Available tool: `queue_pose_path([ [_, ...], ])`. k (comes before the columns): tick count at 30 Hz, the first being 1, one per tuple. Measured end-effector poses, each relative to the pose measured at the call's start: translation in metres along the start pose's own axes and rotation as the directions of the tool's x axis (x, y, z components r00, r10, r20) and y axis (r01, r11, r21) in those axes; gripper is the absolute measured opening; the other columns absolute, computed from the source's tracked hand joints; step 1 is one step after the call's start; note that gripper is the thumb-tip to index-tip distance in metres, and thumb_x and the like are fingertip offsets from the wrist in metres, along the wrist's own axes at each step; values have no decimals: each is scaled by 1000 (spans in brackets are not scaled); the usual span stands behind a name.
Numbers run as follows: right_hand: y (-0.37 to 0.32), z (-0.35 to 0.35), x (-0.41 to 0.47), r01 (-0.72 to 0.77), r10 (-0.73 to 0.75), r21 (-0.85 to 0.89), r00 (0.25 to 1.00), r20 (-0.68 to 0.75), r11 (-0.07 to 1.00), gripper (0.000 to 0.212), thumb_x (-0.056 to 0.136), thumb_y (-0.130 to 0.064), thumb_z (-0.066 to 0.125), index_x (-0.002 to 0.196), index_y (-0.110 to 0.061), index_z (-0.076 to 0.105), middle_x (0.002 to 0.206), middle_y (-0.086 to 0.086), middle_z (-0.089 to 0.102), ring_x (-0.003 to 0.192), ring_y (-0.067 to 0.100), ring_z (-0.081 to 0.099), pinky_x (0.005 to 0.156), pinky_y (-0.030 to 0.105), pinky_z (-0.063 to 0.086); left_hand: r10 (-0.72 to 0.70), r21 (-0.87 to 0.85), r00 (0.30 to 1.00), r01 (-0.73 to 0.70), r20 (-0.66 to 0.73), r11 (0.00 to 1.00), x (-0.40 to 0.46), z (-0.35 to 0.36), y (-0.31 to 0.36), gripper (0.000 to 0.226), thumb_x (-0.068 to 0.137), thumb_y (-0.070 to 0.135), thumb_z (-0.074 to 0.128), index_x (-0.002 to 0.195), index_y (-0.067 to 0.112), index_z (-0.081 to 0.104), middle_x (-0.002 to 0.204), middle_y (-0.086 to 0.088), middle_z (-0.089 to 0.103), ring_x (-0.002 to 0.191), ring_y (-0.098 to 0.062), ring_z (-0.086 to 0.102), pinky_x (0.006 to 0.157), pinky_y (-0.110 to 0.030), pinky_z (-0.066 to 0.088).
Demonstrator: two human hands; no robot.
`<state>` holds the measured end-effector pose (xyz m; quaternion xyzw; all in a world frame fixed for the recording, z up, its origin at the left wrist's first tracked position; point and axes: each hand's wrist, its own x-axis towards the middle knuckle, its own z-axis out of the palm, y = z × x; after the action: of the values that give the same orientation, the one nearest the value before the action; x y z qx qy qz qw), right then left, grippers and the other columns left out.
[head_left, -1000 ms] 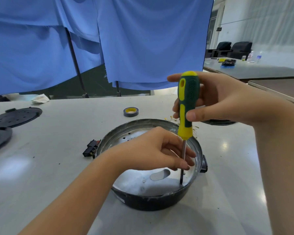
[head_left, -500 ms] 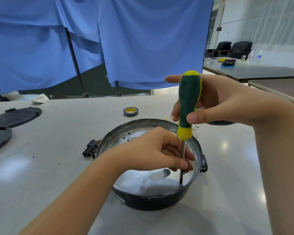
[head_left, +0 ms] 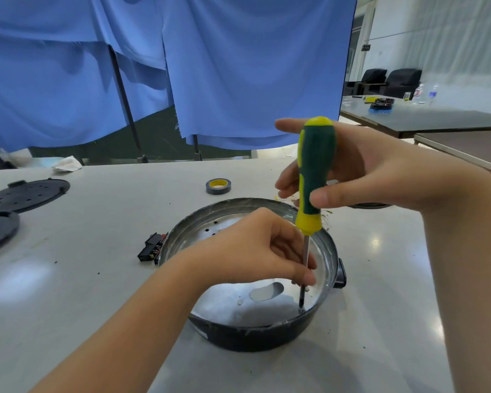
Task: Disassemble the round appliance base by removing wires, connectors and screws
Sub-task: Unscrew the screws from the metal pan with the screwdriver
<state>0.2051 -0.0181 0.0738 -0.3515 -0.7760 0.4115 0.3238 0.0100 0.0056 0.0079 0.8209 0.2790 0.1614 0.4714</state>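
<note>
Right hand [head_left: 360, 168] grips the green-and-yellow screwdriver [head_left: 315, 177] by its handle, thumb pressed across the front near the yellow collar and the fingers curled round the back, index finger stretched out behind the top. Against the frame a second ago, the handle has rotated: then a broad yellow stripe with a hole faced the camera, now mostly the dark green side shows, with yellow only along the left edge. The thumb sits at much the same height on the handle as before. The shaft stands nearly upright, its tip down on the metal floor of the round appliance base [head_left: 267, 336], close to the near-right inner wall.

Left hand [head_left: 255, 251] reaches in over the base from the near left, forearm crossing the rim, and its thumb and fingertips pinch the shaft low down, just above the tip; it has kept this spot through all three frames. The base itself has not shifted: it sits on the table [head_left: 68, 293] in front of the person, open side up, with an oval cut-out in its shiny floor.

Just left of the base lies a small black connector block [head_left: 150, 249]. A roll of tape [head_left: 218, 186] lies farther back, and two black perforated discs [head_left: 26, 194] rest at the table's left edge.
</note>
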Motion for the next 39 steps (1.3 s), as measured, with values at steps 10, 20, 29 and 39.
queue_pose_path([
  [10, 2, 0, 0, -8, 8, -19, 1000, 2, 1000, 80, 73, -7, 72, 142, -28, 38, 102, 6, 71, 103, 24, 67, 81, 28, 54, 4, -28, 999, -4, 34, 1000, 0, -1, -2, 12, 79, 7, 75, 90, 14, 74, 88, -7, 76, 83, -18, 73, 78, -24, 57],
  [20, 0, 1, 1, -17, 17, -28, 1000, -11, 999, 77, 71, -8, 73, 138, -29, 43, 99, 2, 72, 101, 23, 68, 80, 29, 54, 3, -34, 998, -1, 59, 999, 1, -2, -4, 14, 78, 7, 77, 90, 15, 73, 88, -3, 76, 83, -14, 73, 77, -19, 55],
  [29, 4, 1, 5, -69, 67, -35, 996, -56, 997, 78, 62, -19, 80, 132, -32, 47, 91, -3, 73, 90, 18, 71, 73, 20, 53, -9, 48, 1000, 10, -27, 999, 4, 1, -6, 21, 71, 18, 83, 79, 5, 69, 74, -7, 75, 72, -20, 73, 72, -26, 59],
  [39, 1, 3, 2, -6, 6, 41, 1000, 17, 999, 92, 71, -9, 72, 148, -26, 23, 105, 11, 70, 97, 29, 70, 77, 28, 55, -157, 347, 975, 94, 156, 933, -1, 1, -8, 12, 79, 25, 73, 92, 24, 72, 84, 7, 72, 78, -15, 67, 75, -44, 58],
])
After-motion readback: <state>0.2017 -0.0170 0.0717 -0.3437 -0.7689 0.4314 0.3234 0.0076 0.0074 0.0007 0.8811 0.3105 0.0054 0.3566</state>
